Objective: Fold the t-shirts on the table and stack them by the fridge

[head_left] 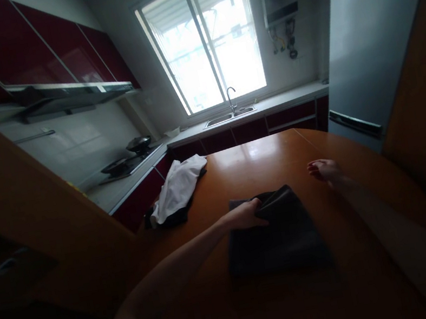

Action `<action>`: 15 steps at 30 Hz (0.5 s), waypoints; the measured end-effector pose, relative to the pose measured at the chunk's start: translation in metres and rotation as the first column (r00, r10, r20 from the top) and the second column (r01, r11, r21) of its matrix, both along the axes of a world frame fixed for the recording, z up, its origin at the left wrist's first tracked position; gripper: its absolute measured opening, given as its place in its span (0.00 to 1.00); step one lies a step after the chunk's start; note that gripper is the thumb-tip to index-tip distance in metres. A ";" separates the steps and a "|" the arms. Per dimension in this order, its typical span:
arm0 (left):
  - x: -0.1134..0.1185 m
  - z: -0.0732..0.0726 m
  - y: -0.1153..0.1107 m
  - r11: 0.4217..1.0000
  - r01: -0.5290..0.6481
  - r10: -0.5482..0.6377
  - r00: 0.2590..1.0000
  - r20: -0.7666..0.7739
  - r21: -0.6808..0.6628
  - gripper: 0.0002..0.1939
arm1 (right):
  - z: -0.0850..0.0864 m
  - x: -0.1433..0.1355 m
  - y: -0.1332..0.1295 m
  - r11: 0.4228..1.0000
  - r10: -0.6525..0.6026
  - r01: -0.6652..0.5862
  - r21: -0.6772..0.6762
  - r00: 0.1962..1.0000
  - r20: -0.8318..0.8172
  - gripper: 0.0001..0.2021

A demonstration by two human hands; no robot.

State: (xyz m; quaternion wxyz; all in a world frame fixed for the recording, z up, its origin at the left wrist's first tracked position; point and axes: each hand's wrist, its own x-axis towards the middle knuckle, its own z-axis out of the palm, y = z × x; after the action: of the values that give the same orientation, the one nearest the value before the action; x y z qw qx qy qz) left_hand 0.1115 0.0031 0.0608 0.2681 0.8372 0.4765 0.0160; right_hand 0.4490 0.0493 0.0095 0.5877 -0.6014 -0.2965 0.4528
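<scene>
A dark folded cloth [281,241] lies on the wooden table [254,157] in front of me. My left hand [247,214] rests at its upper left part, thumb and fingers closed on a fold of the fabric. The cloth's top edge is raised a little near the fingertips. To the right of the cloth, my right hand [324,168] is held over the table, apart from the fabric, with its fingers curled in and nothing visible in them.
White and black garments [180,187] lie heaped at the table's far left edge. Beyond are a stove with a pan [139,144], a sink [230,117] under the window and a fridge [366,44] on the right. A wooden panel [36,185] stands at the left.
</scene>
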 end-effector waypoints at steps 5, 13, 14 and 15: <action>-0.006 0.050 0.055 0.965 -0.224 0.253 0.930 0.266 -0.134 0.05 | -0.003 0.003 -0.003 0.999 0.015 -0.014 -0.040 1.000 0.021 0.09; -0.052 0.247 0.165 0.773 -0.622 0.247 0.477 0.843 0.126 0.16 | -0.006 0.003 -0.003 0.989 0.111 -0.106 -0.100 0.993 0.050 0.08; -0.060 0.268 0.169 0.749 -0.639 0.149 0.421 0.895 0.176 0.18 | -0.009 0.005 -0.002 0.989 0.121 -0.115 -0.096 0.991 0.063 0.07; -0.069 0.285 0.172 0.723 -0.649 -0.018 0.326 0.945 0.238 0.18 | -0.012 0.006 -0.001 0.989 0.127 -0.119 -0.090 0.989 0.079 0.07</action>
State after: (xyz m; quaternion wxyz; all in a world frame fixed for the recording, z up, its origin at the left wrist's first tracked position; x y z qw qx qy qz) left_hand 0.0424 0.1753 0.3455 0.1988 0.6052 0.3845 0.6681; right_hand 0.4550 0.0486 -0.0021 0.5194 -0.6250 -0.3382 0.4745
